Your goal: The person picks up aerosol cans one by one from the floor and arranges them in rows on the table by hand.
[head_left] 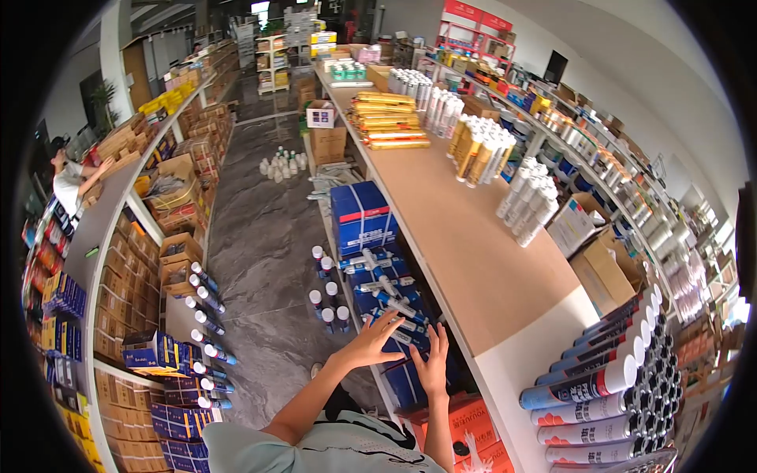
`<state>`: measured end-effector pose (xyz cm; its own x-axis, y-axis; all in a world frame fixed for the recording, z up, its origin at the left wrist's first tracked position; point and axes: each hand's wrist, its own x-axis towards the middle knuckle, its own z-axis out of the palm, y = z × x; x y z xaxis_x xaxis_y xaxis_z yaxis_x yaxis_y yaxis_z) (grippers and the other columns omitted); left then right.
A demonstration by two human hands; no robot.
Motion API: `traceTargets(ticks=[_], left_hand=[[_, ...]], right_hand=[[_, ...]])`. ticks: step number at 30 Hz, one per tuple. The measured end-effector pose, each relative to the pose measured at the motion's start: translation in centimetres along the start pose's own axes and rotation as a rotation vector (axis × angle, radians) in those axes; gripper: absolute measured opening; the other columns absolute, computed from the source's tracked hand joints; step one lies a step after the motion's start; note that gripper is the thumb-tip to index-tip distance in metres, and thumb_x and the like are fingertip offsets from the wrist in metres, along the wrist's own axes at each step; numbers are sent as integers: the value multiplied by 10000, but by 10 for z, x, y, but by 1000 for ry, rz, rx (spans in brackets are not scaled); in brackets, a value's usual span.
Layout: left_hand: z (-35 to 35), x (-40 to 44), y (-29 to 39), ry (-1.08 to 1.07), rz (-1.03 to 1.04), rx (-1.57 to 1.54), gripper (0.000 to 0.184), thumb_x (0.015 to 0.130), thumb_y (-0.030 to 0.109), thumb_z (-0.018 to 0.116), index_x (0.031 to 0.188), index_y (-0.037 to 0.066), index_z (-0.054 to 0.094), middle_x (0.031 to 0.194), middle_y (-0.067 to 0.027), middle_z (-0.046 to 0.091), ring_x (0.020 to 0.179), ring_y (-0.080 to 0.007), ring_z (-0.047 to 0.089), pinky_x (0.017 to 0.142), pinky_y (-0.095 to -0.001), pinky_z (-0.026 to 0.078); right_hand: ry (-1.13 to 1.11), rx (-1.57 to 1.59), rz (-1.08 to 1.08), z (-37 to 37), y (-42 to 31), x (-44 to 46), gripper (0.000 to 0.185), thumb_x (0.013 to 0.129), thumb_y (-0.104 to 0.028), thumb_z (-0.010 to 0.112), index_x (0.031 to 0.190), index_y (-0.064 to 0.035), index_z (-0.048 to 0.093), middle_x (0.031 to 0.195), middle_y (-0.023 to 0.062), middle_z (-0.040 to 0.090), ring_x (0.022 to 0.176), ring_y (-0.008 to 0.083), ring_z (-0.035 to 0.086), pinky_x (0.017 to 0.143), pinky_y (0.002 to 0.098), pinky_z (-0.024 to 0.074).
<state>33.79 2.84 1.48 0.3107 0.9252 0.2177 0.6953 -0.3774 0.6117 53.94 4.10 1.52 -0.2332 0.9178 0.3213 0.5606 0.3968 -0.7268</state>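
Both bare hands reach out over the lower shelf beside the long counter. My left hand has its fingers spread and holds nothing. To its right, my right hand is also open, fingers apart and pointing up. Just beyond the fingertips, white-and-blue tubes lie loosely on blue boxes. A larger blue box with white straps stands behind them. Below my right hand are orange-red boxes on the low shelf.
The counter carries gold tubes and groups of white cartridges. Spray cans are stacked at the right. Blue cans with white caps stand on the floor. Another person is at the left shelving.
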Motion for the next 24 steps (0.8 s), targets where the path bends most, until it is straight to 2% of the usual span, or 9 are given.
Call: traceTargets(ticks=[2, 4, 6, 8, 10, 12, 15, 20, 24], left_hand=[[-11, -9, -23, 37, -36, 24, 858, 823, 496, 676, 1488, 157, 253, 1540, -166, 194, 1431, -342, 200, 1043, -715, 179], [-32, -14, -43, 94, -32, 56, 861, 824, 499, 672, 1487, 147, 251, 1540, -174, 193, 1433, -348, 192, 1037, -722, 176], [-57, -20, -60, 91, -96, 51, 874, 820, 505, 674, 1495, 164, 237, 1545, -170, 192, 1438, -338, 185, 1071, -685, 150], [-72, -27, -86, 92, -152, 63, 866, 822, 504, 672, 1495, 178, 235, 1536, -173, 212, 1432, -348, 196, 1061, -688, 181], [-87, -36, -112, 107, -150, 81, 857, 826, 501, 669, 1492, 172, 240, 1531, -175, 219, 1427, -355, 202, 1057, -688, 192], [-106, -46, -132, 111, -161, 88, 853, 828, 504, 665, 1481, 140, 255, 1514, -192, 239, 1417, -361, 221, 1061, -666, 210], [-119, -66, -177, 131, -166, 95, 834, 824, 480, 677, 1471, 138, 277, 1512, -188, 242, 1413, -363, 230, 1059, -664, 217], [-160, -90, -223, 84, -222, 100, 793, 846, 446, 666, 1476, 168, 274, 1524, -180, 218, 1421, -365, 215, 1050, -663, 251], [-187, -103, -248, 109, -262, 48, 777, 857, 420, 660, 1482, 181, 267, 1528, -154, 228, 1427, -338, 212, 1063, -660, 231]], right_hand=[[-92, -93, -24, 19, -8, 8, 716, 867, -343, 674, 1428, -39, 350, 1502, 243, 237, 1389, 431, 227, 1123, 543, 204], [-177, -131, -28, 37, -15, 17, 759, 890, -433, 618, 1451, -28, 304, 1519, 243, 197, 1407, 421, 189, 1133, 556, 164], [-212, -124, 21, 55, -24, 27, 692, 926, -388, 583, 1452, -34, 305, 1536, 227, 168, 1422, 396, 165, 1145, 494, 178], [-204, -80, 70, 76, -31, 38, 684, 948, -411, 535, 1465, -40, 283, 1542, 226, 156, 1425, 394, 159, 1143, 498, 175], [-184, -68, 106, 98, -43, 49, 712, 941, -434, 539, 1450, -3, 289, 1528, 245, 171, 1409, 416, 174, 1141, 498, 179], [-180, 32, 146, 123, -53, 58, 690, 954, -418, 523, 1443, 9, 290, 1518, 260, 181, 1399, 427, 193, 1133, 489, 198], [-202, -27, 129, 167, -62, 67, 678, 960, -412, 514, 1438, 16, 295, 1502, 292, 190, 1391, 437, 204, 1128, 488, 206], [-244, 48, 164, 231, -88, 85, 679, 960, -412, 506, 1430, 30, 294, 1503, 289, 186, 1384, 451, 206, 1130, 515, 185], [-279, -104, 129, 264, -115, 105, 686, 951, -424, 513, 1435, 12, 298, 1505, 279, 191, 1386, 454, 197, 1126, 557, 158]])
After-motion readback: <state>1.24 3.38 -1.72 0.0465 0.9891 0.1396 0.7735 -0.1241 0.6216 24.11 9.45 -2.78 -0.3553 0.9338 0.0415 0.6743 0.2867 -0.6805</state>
